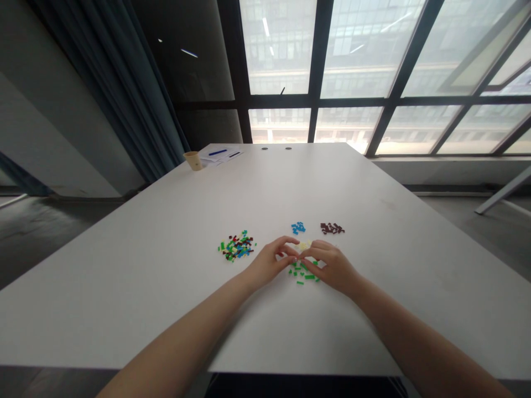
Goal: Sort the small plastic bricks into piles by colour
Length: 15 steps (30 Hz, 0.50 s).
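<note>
Over the sorted heaps of small plastic building bricks, my left hand [274,258] and my right hand [334,266] meet at the fingertips. The fingers of each are curled in toward the thumb in a pinch. Whatever is between them is too small to make out. Pale yellow bricks [305,245] lie just beyond the fingertips, partly covered by them. Below the hands are loose green bricks [309,277], partly hidden by my right thumb. Blue bricks [297,227] and dark brown bricks [332,228] form two separate heaps farther off.
A mixed-colour brick pile [236,246] sits left of my left hand. On the white table [265,188], a paper cup [193,161] stands at the far left edge beside paper sheets [219,158] with a blue pen [218,152]. Windows rise beyond the table.
</note>
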Each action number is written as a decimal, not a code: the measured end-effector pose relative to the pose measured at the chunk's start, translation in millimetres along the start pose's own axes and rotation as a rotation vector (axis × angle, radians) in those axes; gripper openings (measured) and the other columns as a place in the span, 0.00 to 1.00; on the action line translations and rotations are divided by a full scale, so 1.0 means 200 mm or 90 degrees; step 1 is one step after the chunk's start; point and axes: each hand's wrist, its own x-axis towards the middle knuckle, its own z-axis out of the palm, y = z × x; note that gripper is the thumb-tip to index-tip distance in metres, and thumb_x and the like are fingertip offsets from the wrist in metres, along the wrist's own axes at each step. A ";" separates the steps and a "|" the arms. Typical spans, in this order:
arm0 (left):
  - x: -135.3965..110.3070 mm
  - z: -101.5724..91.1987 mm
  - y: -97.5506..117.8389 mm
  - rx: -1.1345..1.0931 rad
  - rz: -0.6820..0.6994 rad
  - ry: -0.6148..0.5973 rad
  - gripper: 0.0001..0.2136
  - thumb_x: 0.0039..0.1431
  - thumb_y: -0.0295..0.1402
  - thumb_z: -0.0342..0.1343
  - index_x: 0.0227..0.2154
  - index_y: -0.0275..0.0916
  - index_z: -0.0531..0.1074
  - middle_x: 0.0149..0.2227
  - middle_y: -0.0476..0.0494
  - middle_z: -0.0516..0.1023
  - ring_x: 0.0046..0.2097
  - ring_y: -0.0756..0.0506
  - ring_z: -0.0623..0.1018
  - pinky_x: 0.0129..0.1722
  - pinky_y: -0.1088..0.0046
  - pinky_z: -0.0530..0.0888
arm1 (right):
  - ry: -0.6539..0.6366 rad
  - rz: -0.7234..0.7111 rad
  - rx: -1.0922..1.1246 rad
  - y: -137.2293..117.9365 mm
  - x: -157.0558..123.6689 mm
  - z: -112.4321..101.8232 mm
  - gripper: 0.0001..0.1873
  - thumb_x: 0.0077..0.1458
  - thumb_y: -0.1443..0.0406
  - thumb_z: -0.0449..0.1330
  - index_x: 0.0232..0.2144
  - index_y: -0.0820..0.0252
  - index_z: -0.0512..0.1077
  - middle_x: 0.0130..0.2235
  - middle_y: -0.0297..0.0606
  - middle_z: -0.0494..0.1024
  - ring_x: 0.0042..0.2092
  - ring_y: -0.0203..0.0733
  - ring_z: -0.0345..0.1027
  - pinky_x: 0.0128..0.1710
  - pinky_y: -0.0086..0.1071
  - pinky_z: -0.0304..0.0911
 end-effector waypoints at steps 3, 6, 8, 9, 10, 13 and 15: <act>0.00 0.00 -0.01 0.023 -0.007 0.016 0.14 0.52 0.35 0.53 0.42 0.40 0.63 0.35 0.45 0.77 0.37 0.48 0.75 0.38 0.72 0.66 | -0.019 0.076 -0.042 0.05 0.00 -0.01 0.06 0.51 0.67 0.54 0.28 0.59 0.71 0.25 0.33 0.67 0.29 0.34 0.60 0.30 0.27 0.54; 0.00 -0.01 -0.01 0.037 -0.017 0.021 0.14 0.52 0.36 0.52 0.42 0.41 0.63 0.35 0.46 0.77 0.37 0.48 0.75 0.37 0.73 0.66 | -0.084 0.142 -0.066 0.11 -0.01 -0.01 0.07 0.50 0.67 0.53 0.27 0.58 0.72 0.24 0.32 0.66 0.27 0.33 0.59 0.29 0.27 0.54; 0.00 -0.01 -0.02 0.048 -0.020 0.020 0.13 0.52 0.36 0.52 0.42 0.41 0.63 0.35 0.46 0.77 0.38 0.49 0.75 0.37 0.73 0.66 | -0.127 0.165 -0.068 0.12 -0.01 -0.01 0.07 0.49 0.68 0.53 0.27 0.58 0.72 0.24 0.32 0.66 0.27 0.33 0.59 0.29 0.26 0.53; 0.00 -0.01 -0.01 0.054 -0.020 0.017 0.13 0.52 0.35 0.52 0.42 0.41 0.63 0.35 0.47 0.77 0.38 0.49 0.75 0.38 0.73 0.66 | -0.144 0.173 -0.068 0.13 -0.01 0.00 0.07 0.49 0.68 0.54 0.26 0.58 0.72 0.24 0.32 0.66 0.27 0.33 0.59 0.29 0.26 0.53; 0.00 -0.02 -0.01 0.059 -0.020 0.014 0.13 0.53 0.35 0.51 0.42 0.41 0.63 0.35 0.47 0.77 0.38 0.49 0.75 0.38 0.73 0.66 | -0.157 0.179 -0.067 0.13 -0.02 0.00 0.07 0.48 0.69 0.54 0.27 0.58 0.73 0.24 0.32 0.67 0.27 0.32 0.59 0.29 0.26 0.53; 0.00 -0.01 0.00 0.070 -0.016 0.011 0.13 0.53 0.35 0.51 0.42 0.42 0.63 0.35 0.47 0.77 0.37 0.49 0.74 0.38 0.72 0.66 | -0.175 0.188 -0.063 0.13 -0.02 0.01 0.08 0.47 0.69 0.54 0.27 0.58 0.73 0.25 0.33 0.68 0.27 0.32 0.60 0.29 0.26 0.53; 0.00 -0.01 0.00 0.075 -0.015 0.018 0.13 0.53 0.35 0.50 0.42 0.41 0.63 0.35 0.47 0.76 0.37 0.49 0.74 0.38 0.72 0.66 | -0.168 0.189 -0.058 0.13 -0.02 0.00 0.09 0.48 0.69 0.53 0.28 0.58 0.73 0.25 0.34 0.69 0.27 0.32 0.60 0.29 0.26 0.54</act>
